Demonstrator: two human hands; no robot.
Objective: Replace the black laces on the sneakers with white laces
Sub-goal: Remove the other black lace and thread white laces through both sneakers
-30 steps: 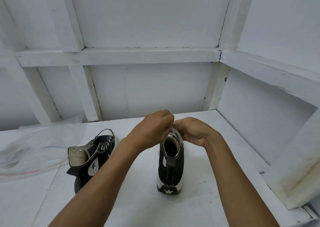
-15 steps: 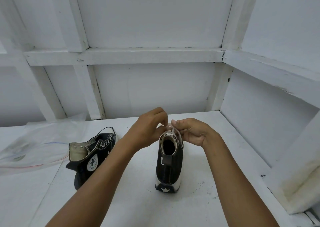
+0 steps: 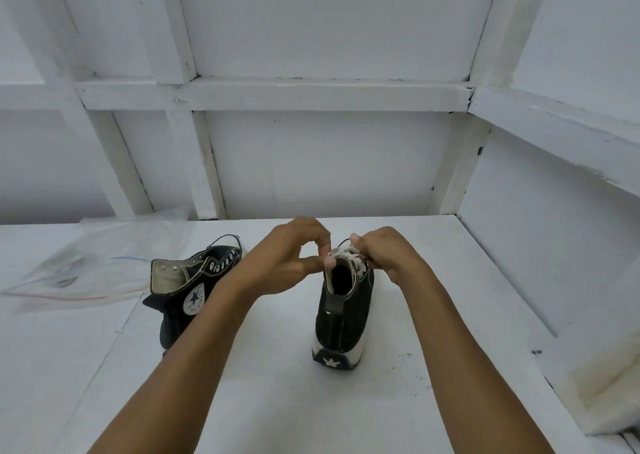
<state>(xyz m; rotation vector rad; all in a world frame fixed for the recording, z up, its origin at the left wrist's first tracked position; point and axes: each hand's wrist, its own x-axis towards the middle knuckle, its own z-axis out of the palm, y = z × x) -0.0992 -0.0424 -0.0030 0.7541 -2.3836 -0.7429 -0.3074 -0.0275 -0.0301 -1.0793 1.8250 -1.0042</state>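
Observation:
A black high-top sneaker stands upright on the white table, heel toward me, with a white lace threaded at its collar. My left hand is at the collar's left side, thumb and fingertips pinched on the lace. My right hand is closed on the lace at the collar's right side. A second black sneaker lies on its side to the left, with no lace visible in its eyelets.
A clear plastic bag lies at the back left of the table. White framed walls close the table in at the back and on the right.
Both hands have drawn slightly apart at the collar, the left opening into a loose pinch. The view has tilted, so the shoes sit lower in frame.

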